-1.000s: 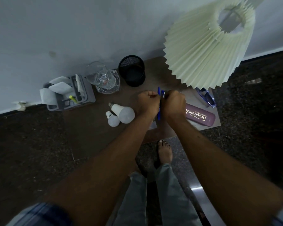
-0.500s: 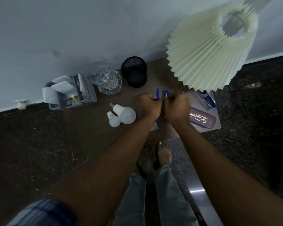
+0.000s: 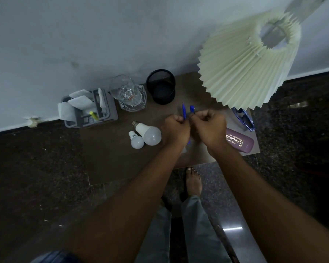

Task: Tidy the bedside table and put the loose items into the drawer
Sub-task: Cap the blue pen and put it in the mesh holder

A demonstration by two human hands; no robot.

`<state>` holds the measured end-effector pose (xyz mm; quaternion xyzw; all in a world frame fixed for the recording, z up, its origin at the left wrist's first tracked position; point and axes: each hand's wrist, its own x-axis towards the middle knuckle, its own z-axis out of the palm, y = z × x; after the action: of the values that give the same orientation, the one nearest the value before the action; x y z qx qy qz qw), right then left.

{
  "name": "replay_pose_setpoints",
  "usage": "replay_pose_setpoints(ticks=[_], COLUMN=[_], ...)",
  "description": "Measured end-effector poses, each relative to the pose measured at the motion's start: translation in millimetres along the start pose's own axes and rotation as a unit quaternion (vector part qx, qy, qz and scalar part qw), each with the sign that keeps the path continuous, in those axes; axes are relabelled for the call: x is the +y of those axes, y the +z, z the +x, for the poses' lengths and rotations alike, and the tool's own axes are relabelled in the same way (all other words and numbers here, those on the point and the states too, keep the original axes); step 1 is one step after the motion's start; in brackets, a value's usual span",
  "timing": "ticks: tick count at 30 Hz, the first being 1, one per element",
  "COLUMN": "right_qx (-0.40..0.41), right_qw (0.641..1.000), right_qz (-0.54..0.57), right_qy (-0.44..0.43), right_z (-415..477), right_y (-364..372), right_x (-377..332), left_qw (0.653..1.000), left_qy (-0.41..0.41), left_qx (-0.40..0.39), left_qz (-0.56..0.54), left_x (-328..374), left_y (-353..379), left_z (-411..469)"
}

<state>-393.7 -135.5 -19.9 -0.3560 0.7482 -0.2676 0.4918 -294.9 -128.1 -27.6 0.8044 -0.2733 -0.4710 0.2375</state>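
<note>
I am standing over one brown bedside table (image 3: 106,158) set against the wall, with one pleated cream lampshade (image 3: 243,67) hanging large over its far right corner. One grey organiser tray (image 3: 87,111), holding white paper slips and a yellow marker, is sitting at the table's far left edge, and just right of it one clear glass (image 3: 126,92) is lying tilted in a glass dish. One black mesh pen cup (image 3: 162,87) is standing beside that, empty as far as I can see. One purple spectacle case (image 3: 239,142) is lying near the right edge, with one pair of blue-framed glasses (image 3: 243,118) just beyond it, partly under the shade. Two white bulbs are lying touching each other left of my hands: the larger bulb (image 3: 149,134) and the smaller bulb (image 3: 136,141). My left hand (image 3: 176,130) and right hand (image 3: 209,128) are meeting over the table's middle, both curled into closed fists, knuckles almost touching. My left fist is gripping one blue pen (image 3: 184,112), its tip pointing away from me, and my right fingers are pinching one blue pen cap (image 3: 192,109) just beside it.
</note>
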Motion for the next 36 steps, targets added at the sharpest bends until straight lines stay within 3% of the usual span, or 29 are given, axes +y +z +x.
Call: replay_pose_setpoints(ticks=[8,15,36], right_qx=[-0.078,-0.098,-0.125], right_qw=[0.977,0.943,0.950], right_qz=[0.197,0.313,0.282], right_qy=[0.027,0.065,0.054], right_z=[-16.7,-26.6,-43.7], right_y=[4.9,15.9,33.9], right_x=[-11.0,-22.8,-36.8], left_qw=[0.976,0.976,0.979], left_qy=[-0.033,-0.024,0.020], left_qx=[-0.054,-0.068,-0.060], left_qz=[-0.208,-0.208,-0.193], left_x=[-27.4,-52.1,-64.6], left_y=[-40.8,-70.2,-89.4], left_z=[-27.9,-37.5,-40.7])
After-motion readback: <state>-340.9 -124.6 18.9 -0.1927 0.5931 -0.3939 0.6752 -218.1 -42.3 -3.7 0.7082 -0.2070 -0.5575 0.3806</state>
